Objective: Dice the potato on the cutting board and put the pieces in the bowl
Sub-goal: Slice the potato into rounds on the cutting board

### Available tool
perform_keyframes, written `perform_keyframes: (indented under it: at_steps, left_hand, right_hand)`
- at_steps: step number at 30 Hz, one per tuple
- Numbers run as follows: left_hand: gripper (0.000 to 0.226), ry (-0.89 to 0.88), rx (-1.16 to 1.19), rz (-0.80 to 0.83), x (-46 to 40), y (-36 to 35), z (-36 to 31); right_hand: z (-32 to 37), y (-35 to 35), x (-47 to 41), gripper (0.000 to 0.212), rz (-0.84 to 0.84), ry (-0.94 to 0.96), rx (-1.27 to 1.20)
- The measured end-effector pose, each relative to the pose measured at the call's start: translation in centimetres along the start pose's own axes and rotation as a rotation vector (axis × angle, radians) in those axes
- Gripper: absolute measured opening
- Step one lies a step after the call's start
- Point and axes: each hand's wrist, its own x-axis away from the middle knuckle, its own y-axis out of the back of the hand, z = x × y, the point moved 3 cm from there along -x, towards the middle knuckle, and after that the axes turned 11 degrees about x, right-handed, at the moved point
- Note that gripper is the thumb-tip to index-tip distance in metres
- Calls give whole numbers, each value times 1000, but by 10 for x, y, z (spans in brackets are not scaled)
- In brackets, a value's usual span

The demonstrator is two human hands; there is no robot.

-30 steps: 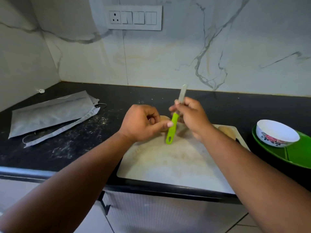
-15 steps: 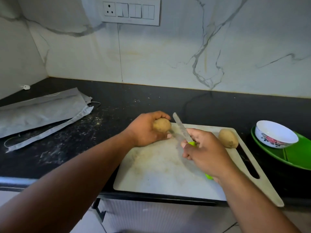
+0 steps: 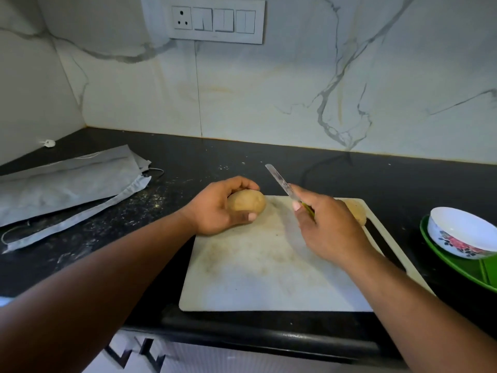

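the right hand [image 3: 326,227] hides most of the knife's green handle [image 3: 309,208] and the second potato [image 3: 356,212]; the green tray [image 3: 457,267] runs off the right edge.

Whole tan potato [image 3: 247,201] at white board's [image 3: 269,265] far-left corner – white floral bowl [image 3: 461,232] at right, empty.

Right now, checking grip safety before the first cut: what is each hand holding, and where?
Left hand grips a whole potato around its left end; right hand holds the knife by its green handle.
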Motion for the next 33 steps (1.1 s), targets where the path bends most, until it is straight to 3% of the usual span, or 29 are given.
perform_keyframes:
  at_steps: [2, 6, 12, 15, 25, 33]
  left_hand:
    - [62, -13, 14, -49, 1, 0, 0]
    - [69, -72, -92, -63, 0, 5, 5]
    - [63, -147, -150, -79, 5, 12, 4]
    - [59, -153, -165, -100, 5, 12, 3]
    - [74, -92, -160, -142, 5, 10, 1]
    - [56, -98, -164, -155, 4, 9, 5]
  right_hand:
    - [-1, 2, 2, 45, 47, -31, 142]
    - [5, 4, 14, 33, 206, -13, 7]
    - [21, 18, 26, 43, 33, -26, 182]
    - [28, 18, 29, 49, 80, -88, 233]
    - [54, 13, 35, 50, 119, -107, 221]
    - [59, 12, 35, 47, 126, -130, 243]
